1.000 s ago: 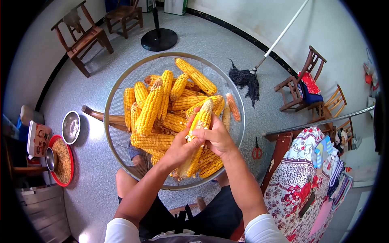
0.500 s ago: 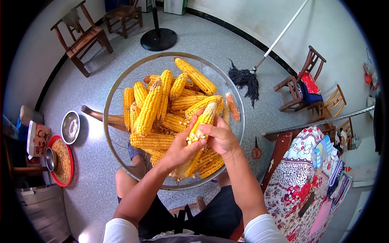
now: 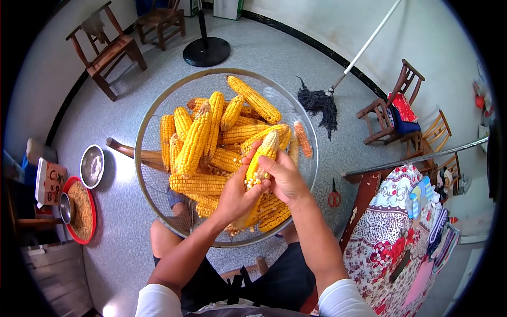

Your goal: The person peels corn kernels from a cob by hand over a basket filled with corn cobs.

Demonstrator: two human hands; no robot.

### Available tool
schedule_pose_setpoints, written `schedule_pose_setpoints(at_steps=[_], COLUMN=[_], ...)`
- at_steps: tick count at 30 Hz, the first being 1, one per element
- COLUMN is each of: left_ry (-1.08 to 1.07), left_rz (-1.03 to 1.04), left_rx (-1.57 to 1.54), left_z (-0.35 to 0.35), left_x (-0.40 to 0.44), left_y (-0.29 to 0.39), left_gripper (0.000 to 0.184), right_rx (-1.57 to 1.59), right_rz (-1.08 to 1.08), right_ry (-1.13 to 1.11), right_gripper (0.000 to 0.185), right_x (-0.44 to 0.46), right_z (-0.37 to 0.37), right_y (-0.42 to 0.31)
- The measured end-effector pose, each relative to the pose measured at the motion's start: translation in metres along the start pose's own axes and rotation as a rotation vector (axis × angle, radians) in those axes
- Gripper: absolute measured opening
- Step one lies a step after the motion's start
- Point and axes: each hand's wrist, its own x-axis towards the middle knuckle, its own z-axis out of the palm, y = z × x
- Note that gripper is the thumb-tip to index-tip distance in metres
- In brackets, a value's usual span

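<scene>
Both my hands grip one yellow corn cob (image 3: 261, 158), tilted with its pale tip pointing away from me. My left hand (image 3: 238, 191) wraps its lower left side, with loose kernels by the thumb. On the right side, my right hand (image 3: 285, 178) is closed round it, thumb pressed on the kernels. The cob's lower part shows bare and pale. Beneath lies a heap of yellow corn cobs (image 3: 193, 142) in a round mesh sieve (image 3: 149, 113) with a metal rim. A stripped reddish cob (image 3: 302, 139) rests at the sieve's right side.
Left on the floor are a metal bowl (image 3: 92, 166) and a red basin (image 3: 93, 214) of grain. Scissors (image 3: 334, 196) lie to the right, near a flowered cloth (image 3: 377, 238). Beyond the sieve stand a black round base (image 3: 207, 52), a mop (image 3: 319, 105) and wooden chairs (image 3: 113, 50).
My right thumb has shifted slightly on the cob, and more loose kernels show between my hands. The cob has turned or tipped a little.
</scene>
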Motion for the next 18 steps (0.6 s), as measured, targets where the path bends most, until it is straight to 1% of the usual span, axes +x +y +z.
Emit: schedule_pose_setpoints(at_steps=[4,6,7,10,12,16,18], left_ry=[0.041,-0.004,-0.002,-0.010,0.003,0.022,-0.023], left_rz=[0.023,-0.010,-0.010,-0.019,-0.006,0.030,-0.037], left_rx=[-0.056,-0.162,-0.163,-0.141,-0.022,0.082,-0.134], left_z=[-0.002,-0.004,-0.004,-0.004,-0.005,-0.002,-0.004], left_x=[0.000,0.001,0.001,0.001,-0.001,0.000,-0.001], left_y=[0.002,0.000,0.000,0.002,0.010,-0.003,0.002], left_gripper=[0.063,0.060,0.060,0.060,0.061,0.060,0.060], right_rx=[0.004,0.020,0.019,0.006,0.123,0.090,0.077], right_rz=[-0.018,-0.019,-0.018,-0.015,0.004,0.024,0.010], right_ry=[-0.026,-0.053,-0.054,-0.068,-0.069,-0.028,-0.033], right_gripper=[0.051,0.054,0.054,0.053,0.053,0.053,0.054], right_x=[0.002,0.001,0.000,-0.001,0.000,0.001,0.001], right_z=[-0.004,-0.001,-0.001,-0.001,-0.002,-0.003,-0.004], right_y=[0.004,0.001,0.001,-0.001,-0.002,0.001,0.003])
